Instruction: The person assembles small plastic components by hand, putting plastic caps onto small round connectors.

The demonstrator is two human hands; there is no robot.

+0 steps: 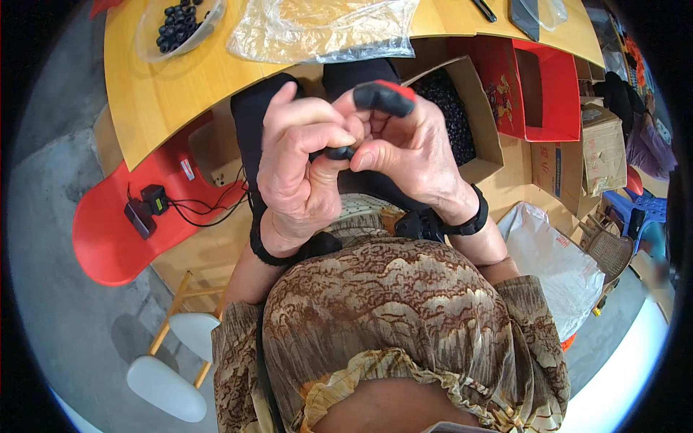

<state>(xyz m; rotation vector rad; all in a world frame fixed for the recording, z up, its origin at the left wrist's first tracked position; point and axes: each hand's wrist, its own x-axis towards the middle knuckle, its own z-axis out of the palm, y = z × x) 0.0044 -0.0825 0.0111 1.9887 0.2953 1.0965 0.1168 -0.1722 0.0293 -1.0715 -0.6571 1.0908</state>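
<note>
My left hand (297,162) and my right hand (415,148) meet above my lap, just short of the table edge. Between them is a small black part (338,153), pinched in the left thumb and fingers. My right thumb tip presses on its right end, with the other right fingers curled over it. Its exact kind is hard to make out, as fingertips cover most of it. A black and red finger cover (382,98) wraps my right index finger. Dark bands circle both wrists.
On the wooden table (195,94) are a clear bowl (214,27) of black round parts and a clear plastic bag (317,29). A cardboard box (482,133) of small black pieces stands right of my knees, beside a red box (552,94). Cables (209,209) lie across a red seat (115,238).
</note>
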